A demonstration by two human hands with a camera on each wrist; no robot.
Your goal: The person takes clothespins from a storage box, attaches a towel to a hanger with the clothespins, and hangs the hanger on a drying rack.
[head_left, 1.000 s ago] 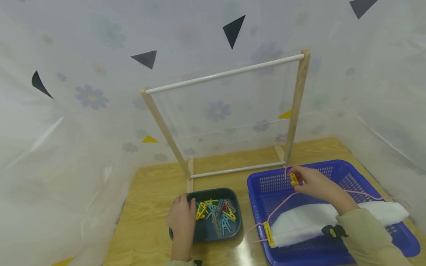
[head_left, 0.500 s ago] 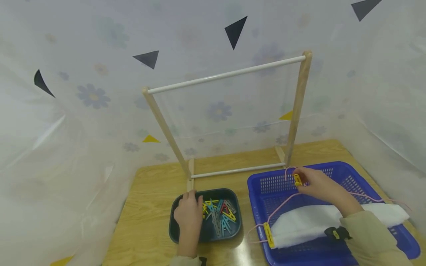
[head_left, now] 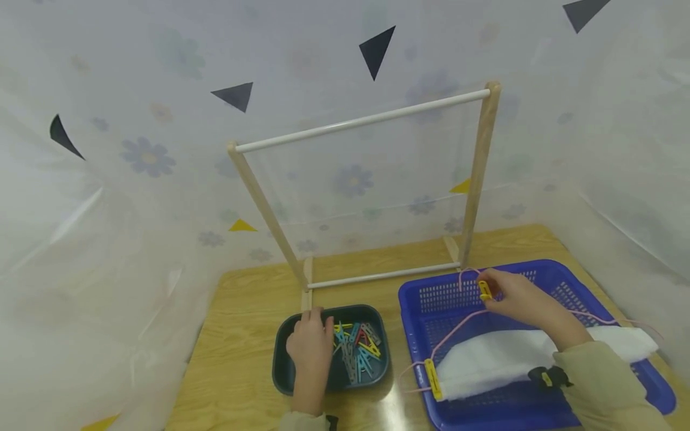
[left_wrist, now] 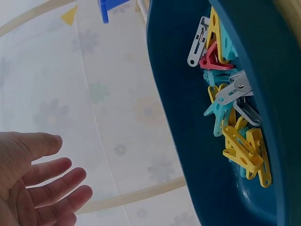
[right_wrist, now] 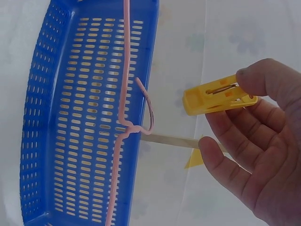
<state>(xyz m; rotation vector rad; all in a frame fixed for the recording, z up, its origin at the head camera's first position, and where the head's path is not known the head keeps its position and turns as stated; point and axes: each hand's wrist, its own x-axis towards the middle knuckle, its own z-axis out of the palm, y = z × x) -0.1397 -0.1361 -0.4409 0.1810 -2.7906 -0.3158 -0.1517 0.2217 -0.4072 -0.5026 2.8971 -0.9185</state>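
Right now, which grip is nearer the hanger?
Right: the right grip, pinching a yellow clip, is by the hook of the pink hanger; the left grip is farther left, at the dark tray.

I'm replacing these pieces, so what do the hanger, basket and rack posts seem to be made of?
Hanger: probably plastic-coated metal wire, smooth, pink; the thin rod is twisted at the neck.
Basket: very likely moulded plastic, faintly glossy, blue; it has regular slots and rounded corners.
Posts: apparently wood, pale and smooth, judging by the tan colour; varnish unclear.
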